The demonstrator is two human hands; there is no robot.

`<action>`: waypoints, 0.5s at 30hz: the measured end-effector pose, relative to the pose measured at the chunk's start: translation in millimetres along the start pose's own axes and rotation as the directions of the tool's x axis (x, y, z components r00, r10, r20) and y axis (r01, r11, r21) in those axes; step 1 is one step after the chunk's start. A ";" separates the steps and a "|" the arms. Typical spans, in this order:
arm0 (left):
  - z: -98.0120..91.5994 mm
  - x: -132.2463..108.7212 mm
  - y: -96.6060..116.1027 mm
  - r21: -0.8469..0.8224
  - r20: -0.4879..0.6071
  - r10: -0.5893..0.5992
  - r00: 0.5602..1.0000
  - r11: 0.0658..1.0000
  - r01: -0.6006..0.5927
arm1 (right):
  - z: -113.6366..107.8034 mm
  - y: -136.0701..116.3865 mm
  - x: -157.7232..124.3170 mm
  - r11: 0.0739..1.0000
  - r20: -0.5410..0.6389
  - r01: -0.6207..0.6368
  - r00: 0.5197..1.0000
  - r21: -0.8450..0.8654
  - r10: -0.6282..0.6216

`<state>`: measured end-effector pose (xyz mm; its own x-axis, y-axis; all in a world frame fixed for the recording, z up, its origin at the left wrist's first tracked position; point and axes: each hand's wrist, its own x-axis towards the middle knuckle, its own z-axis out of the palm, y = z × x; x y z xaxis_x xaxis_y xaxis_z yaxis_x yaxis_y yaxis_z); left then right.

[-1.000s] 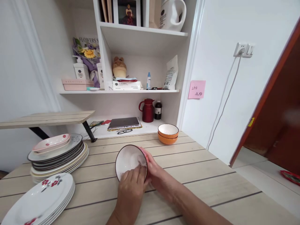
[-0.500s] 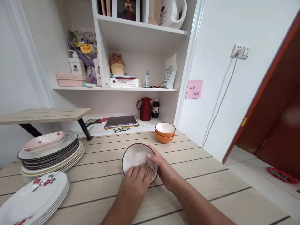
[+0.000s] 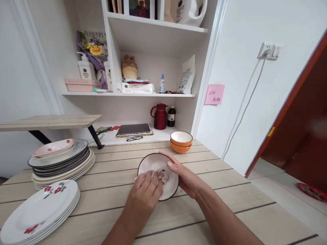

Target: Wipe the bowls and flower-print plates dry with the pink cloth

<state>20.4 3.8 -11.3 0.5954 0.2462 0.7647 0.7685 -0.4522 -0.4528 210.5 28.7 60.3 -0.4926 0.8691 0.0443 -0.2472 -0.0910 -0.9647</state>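
A white bowl (image 3: 171, 185) with a dark rim is tilted toward me above the wooden table. My right hand (image 3: 182, 175) grips it at its right side, thumb over the rim and the other fingers behind. Pressed against the bowl's inside is a crumpled pale pink cloth (image 3: 163, 175), bunched under the fingers of my left hand (image 3: 145, 190). Part of the cloth sticks out past the bowl's left rim. The underside of the bowl is hidden from view.
Two stacked orange bowls (image 3: 181, 146) stand at the table's back right. On the left are a tall pile of plates (image 3: 63, 166) topped by a pink-dotted dish (image 3: 54, 148), and a stack of flowered white plates (image 3: 43, 211). A small raised shelf (image 3: 51, 121) stands behind them.
My left hand and the cloth have moved toward the left inside the bowl, and more cloth shows. The bowl and my right hand sit slightly further right as the view shifts a little.
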 end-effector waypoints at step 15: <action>3.7 -0.9 3.6 -0.002 0.008 -0.247 0.969 0.969 0.247 | 50.1 41.8 14.5 0.980 -0.116 0.095 0.990 0.173 -0.075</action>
<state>23.5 5.1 -15.3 0.3891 0.3573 0.8491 0.8912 -0.3792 -0.2488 151.2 13.1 33.6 -0.3726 0.9240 0.0864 -0.4332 -0.0909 -0.8967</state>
